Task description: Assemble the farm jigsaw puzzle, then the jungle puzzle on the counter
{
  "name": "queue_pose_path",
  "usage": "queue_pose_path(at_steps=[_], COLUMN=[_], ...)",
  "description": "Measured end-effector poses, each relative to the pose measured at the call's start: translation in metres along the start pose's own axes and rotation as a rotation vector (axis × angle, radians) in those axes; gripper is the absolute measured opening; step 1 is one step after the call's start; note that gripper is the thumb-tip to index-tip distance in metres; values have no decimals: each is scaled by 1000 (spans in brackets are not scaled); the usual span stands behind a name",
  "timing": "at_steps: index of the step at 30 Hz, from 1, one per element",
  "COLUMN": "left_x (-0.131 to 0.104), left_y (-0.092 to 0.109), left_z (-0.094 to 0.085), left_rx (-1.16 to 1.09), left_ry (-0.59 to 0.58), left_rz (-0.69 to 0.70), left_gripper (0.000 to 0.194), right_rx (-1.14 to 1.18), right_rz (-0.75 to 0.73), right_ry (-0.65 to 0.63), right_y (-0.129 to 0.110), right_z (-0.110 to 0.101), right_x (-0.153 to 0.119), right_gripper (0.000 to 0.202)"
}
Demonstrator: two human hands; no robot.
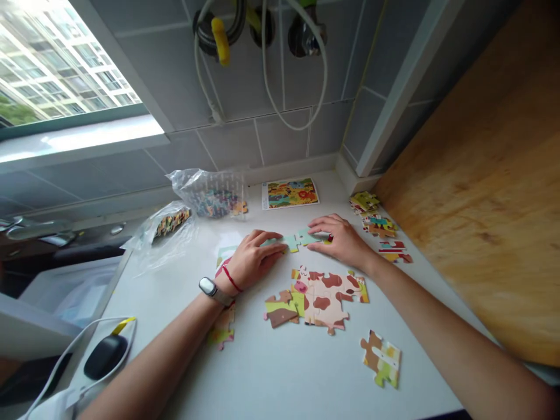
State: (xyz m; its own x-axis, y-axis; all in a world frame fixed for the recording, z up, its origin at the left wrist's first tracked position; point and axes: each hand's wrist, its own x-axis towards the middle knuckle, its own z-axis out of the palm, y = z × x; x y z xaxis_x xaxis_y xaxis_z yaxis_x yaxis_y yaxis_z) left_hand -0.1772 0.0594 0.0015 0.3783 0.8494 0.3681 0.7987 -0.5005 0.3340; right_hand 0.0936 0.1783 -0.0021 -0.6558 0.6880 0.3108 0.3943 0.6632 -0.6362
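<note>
My left hand (258, 256), with a watch (207, 286) and red cord on its wrist, reaches over a light blue puzzle piece (290, 242) and presses it with the fingertips. My right hand (339, 238) grips another pale blue puzzle piece (306, 236) between thumb and fingers. The two pieces lie edge to edge; whether they are fully locked, I cannot tell. Below the hands lies a joined cow section (324, 297). Loose brown-and-green pieces (280, 309) touch its left side. More pieces (223, 329) are partly hidden by my left forearm.
A picture card (291, 193) lies near the wall. Clear bags of pieces (214, 198) stand back left, beside a sink. Small piles of pieces (380, 224) line the wooden panel (472, 192) at right. A loose piece (381, 359) lies front right; a black device with cable (105, 356) front left.
</note>
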Motion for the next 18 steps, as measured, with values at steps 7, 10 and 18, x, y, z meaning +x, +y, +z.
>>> queue_pose_path(at_steps=[7,10,18], left_x=[0,-1,0], left_y=[0,-1,0], left_z=[2,2,1], left_rx=[6,8,7], left_ry=[-10,-5,-3], left_rz=[-15,-14,-17], left_gripper=[26,26,25], right_rx=[-34,-62,-101], right_rz=[-38,-44,-62], right_ry=[-29,-43,-76], right_y=[-3,-6,-8], right_z=[7,9,9], right_x=[-2,-2,-3], right_gripper=[19,20,19])
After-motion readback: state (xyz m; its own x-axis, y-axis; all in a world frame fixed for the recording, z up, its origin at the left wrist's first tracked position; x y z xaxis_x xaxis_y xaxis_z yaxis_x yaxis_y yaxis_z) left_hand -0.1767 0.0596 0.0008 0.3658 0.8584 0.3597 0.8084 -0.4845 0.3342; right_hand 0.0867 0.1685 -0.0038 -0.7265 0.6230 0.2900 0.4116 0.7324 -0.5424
